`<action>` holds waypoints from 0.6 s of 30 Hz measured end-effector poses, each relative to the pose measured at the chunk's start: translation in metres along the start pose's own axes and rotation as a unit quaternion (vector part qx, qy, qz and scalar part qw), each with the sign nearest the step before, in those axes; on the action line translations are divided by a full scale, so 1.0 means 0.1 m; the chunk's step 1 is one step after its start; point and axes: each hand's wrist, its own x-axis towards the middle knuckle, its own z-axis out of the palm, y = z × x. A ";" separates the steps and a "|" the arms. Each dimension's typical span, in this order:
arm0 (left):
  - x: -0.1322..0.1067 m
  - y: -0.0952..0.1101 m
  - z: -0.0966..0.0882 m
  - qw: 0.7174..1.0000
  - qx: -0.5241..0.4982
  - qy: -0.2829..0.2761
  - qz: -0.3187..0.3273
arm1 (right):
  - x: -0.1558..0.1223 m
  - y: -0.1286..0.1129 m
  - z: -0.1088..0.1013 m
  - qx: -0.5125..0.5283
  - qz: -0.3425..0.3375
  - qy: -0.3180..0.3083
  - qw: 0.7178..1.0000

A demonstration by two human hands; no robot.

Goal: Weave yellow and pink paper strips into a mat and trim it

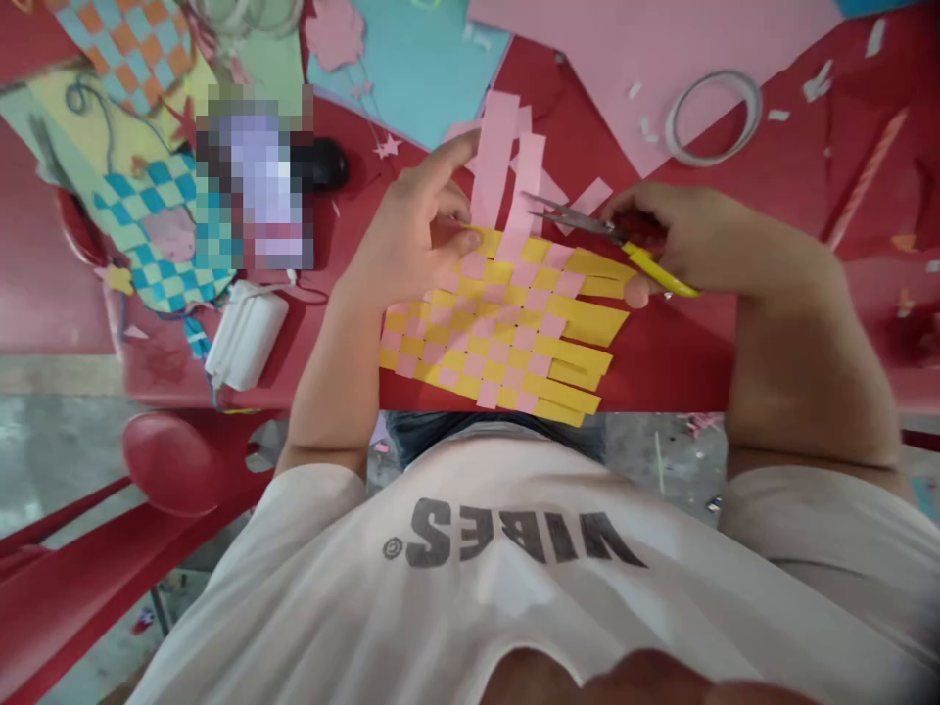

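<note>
A woven paper mat [499,318] of pink and yellow strips lies at the red table's near edge. Its yellow ends stick out at the right, and pink strips [493,162] stand up from its far edge. My left hand [422,225] pinches that far edge near its left side, thumb on top, the index finger reaching behind a pink strip. In my right hand [682,240] is a pair of yellow-handled scissors [632,250]. Their blades are parted slightly, with the tips at the right-hand pink strip; whether they touch it I cannot tell.
Cut pink pieces [587,204] lie beyond the scissors. A roll of tape [712,117] rests on pink paper at the far right. To the left are a blue checkered woven piece [165,235], a white power bank [248,333], a blurred-out object [260,186] and a red chair [172,465].
</note>
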 end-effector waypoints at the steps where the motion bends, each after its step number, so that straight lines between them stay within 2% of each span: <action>1: -0.01 -0.02 -0.01 1.000 0.005 -0.001 0.013 | -0.01 0.02 -0.01 -0.012 -0.008 0.007 1.000; 5: -0.05 0.02 -0.05 0.999 0.034 -0.001 0.005 | -0.10 -0.02 -0.13 -0.033 -0.023 0.015 0.999; 8: -0.07 0.03 -0.07 0.999 0.043 -0.005 -0.014 | -0.19 -0.10 -0.22 -0.041 0.011 -0.009 0.999; 11: -0.08 -0.02 -0.08 0.999 0.032 0.004 -0.021 | -0.25 -0.15 -0.24 -0.057 0.042 -0.005 0.997; 14: -0.10 -0.08 -0.10 0.999 0.021 -0.004 -0.025 | -0.26 -0.20 -0.19 -0.053 0.020 0.005 0.998; 18: -0.11 -0.08 -0.12 0.999 0.018 -0.031 0.011 | -0.24 -0.30 -0.09 -0.030 -0.032 -0.023 0.999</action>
